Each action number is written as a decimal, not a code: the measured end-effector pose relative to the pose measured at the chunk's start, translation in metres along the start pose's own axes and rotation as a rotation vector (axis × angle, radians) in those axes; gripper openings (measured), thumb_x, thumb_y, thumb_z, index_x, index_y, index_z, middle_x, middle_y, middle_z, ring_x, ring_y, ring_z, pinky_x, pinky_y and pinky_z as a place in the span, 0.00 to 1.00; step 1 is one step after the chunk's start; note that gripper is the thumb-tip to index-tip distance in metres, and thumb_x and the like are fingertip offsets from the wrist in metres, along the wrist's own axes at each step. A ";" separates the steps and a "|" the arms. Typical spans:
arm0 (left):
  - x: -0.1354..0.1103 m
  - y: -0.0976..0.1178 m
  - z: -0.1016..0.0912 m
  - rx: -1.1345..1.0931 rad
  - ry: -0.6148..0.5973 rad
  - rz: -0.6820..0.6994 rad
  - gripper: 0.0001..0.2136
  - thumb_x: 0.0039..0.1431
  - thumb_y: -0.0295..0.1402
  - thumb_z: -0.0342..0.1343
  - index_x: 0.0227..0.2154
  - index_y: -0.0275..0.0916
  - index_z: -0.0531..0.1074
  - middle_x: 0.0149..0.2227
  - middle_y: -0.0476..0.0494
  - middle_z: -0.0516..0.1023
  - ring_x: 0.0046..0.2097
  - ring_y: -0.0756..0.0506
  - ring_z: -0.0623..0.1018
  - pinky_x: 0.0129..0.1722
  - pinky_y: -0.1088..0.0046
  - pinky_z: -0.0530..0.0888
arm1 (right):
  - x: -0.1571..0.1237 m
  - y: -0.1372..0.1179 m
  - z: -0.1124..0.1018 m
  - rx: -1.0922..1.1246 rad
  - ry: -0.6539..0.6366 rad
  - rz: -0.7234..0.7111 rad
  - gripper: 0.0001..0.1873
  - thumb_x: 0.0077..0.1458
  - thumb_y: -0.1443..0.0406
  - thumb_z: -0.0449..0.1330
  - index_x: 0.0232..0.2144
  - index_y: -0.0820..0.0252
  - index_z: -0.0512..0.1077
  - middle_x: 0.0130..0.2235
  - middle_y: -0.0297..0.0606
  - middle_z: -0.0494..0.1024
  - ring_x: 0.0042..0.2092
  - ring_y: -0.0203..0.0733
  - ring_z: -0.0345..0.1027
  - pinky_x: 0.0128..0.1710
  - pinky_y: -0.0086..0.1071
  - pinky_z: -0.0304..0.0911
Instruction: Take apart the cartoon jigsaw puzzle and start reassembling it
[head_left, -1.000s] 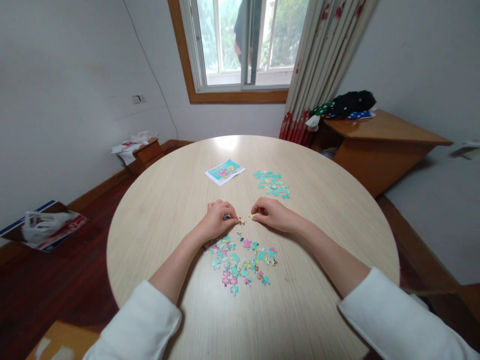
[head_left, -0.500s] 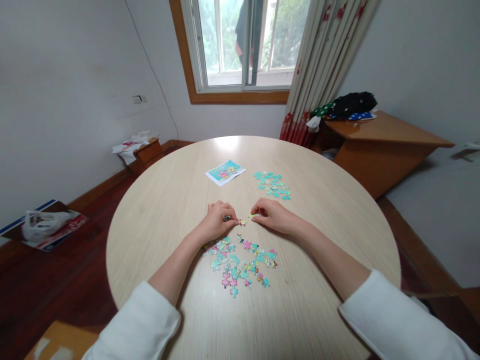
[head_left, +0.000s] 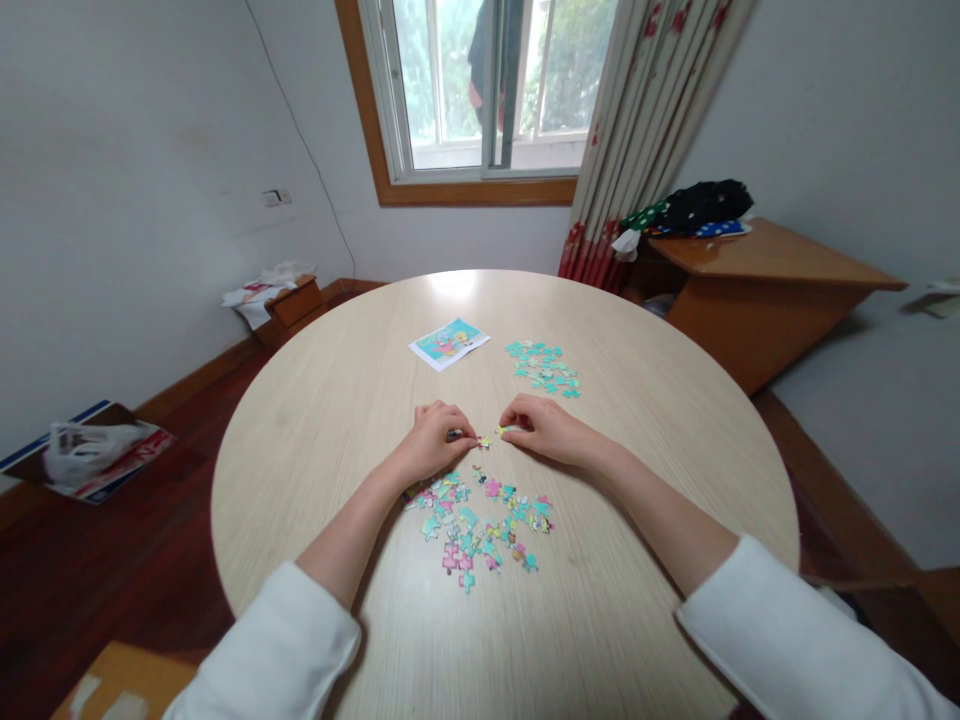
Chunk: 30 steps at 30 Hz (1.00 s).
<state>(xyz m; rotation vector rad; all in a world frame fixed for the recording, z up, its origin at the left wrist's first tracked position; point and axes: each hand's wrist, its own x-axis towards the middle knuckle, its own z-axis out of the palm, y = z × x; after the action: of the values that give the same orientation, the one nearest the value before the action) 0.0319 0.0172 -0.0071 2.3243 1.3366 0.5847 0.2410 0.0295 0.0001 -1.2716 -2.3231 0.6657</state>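
Note:
My left hand (head_left: 436, 438) is closed, thumb and fingertips pinching a small yellow and pink puzzle piece (head_left: 484, 442) at the middle of the table. Facing it, my right hand (head_left: 541, 428) pinches another yellowish puzzle piece (head_left: 502, 430). A narrow gap separates these two pieces. Something small and dark shows inside the curl of my left fingers; I cannot make out what it is. One loose puzzle piece (head_left: 479, 475) lies just below my hands. Nearer to me spreads a pile of mixed pink, teal and yellow puzzle pieces (head_left: 469, 520), partly hidden by my left wrist.
All this lies on a round pale wooden table (head_left: 315, 420). Toward the back is a printed picture card (head_left: 450, 344), with a group of teal puzzle pieces (head_left: 544, 368) to its right. A wooden desk (head_left: 780, 270) bearing cloths stands beyond the table at right.
Both hands hold nearly the same pose, each still pinching its piece. The whole view has shifted very slightly.

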 end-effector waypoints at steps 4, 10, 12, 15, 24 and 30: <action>0.000 0.001 -0.001 0.007 -0.002 0.001 0.02 0.54 0.31 0.60 0.27 0.41 0.76 0.35 0.47 0.78 0.44 0.44 0.71 0.48 0.59 0.59 | 0.000 0.000 0.000 0.011 -0.006 0.021 0.02 0.50 0.69 0.61 0.30 0.62 0.71 0.30 0.35 0.70 0.31 0.35 0.61 0.32 0.29 0.56; 0.000 0.002 -0.002 0.010 -0.009 -0.003 0.03 0.54 0.31 0.59 0.27 0.40 0.76 0.35 0.47 0.78 0.43 0.44 0.72 0.48 0.59 0.59 | 0.000 0.000 0.000 0.028 -0.009 0.015 0.04 0.50 0.69 0.61 0.31 0.62 0.71 0.30 0.35 0.70 0.32 0.35 0.61 0.32 0.29 0.55; 0.000 0.002 -0.002 0.009 -0.009 0.003 0.03 0.54 0.31 0.59 0.27 0.41 0.76 0.35 0.47 0.78 0.43 0.44 0.72 0.48 0.59 0.59 | 0.000 0.000 0.000 0.037 -0.012 0.021 0.04 0.50 0.69 0.61 0.32 0.62 0.71 0.30 0.34 0.70 0.31 0.35 0.61 0.32 0.29 0.55; -0.001 0.001 -0.003 0.007 -0.007 0.010 0.03 0.54 0.31 0.59 0.27 0.41 0.76 0.34 0.47 0.78 0.43 0.45 0.72 0.48 0.59 0.59 | -0.001 0.000 0.000 0.046 -0.017 0.036 0.04 0.50 0.69 0.60 0.32 0.62 0.71 0.29 0.34 0.70 0.31 0.35 0.60 0.32 0.29 0.55; -0.001 0.001 -0.002 0.008 0.008 0.021 0.03 0.54 0.30 0.58 0.27 0.40 0.76 0.33 0.47 0.78 0.40 0.45 0.73 0.47 0.60 0.60 | 0.000 0.004 0.002 0.110 -0.014 0.025 0.02 0.50 0.68 0.60 0.29 0.62 0.70 0.28 0.33 0.69 0.30 0.34 0.60 0.31 0.30 0.55; -0.001 0.002 -0.003 0.018 -0.007 0.012 0.04 0.54 0.30 0.58 0.27 0.40 0.77 0.33 0.47 0.78 0.40 0.45 0.73 0.47 0.60 0.61 | -0.004 -0.004 -0.005 0.257 -0.111 0.027 0.02 0.47 0.70 0.62 0.25 0.61 0.71 0.23 0.30 0.66 0.27 0.33 0.59 0.29 0.30 0.56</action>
<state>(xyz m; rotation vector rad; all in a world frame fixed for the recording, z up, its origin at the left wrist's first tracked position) 0.0313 0.0161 -0.0038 2.3486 1.3312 0.5701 0.2434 0.0252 0.0057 -1.1760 -2.2212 1.0307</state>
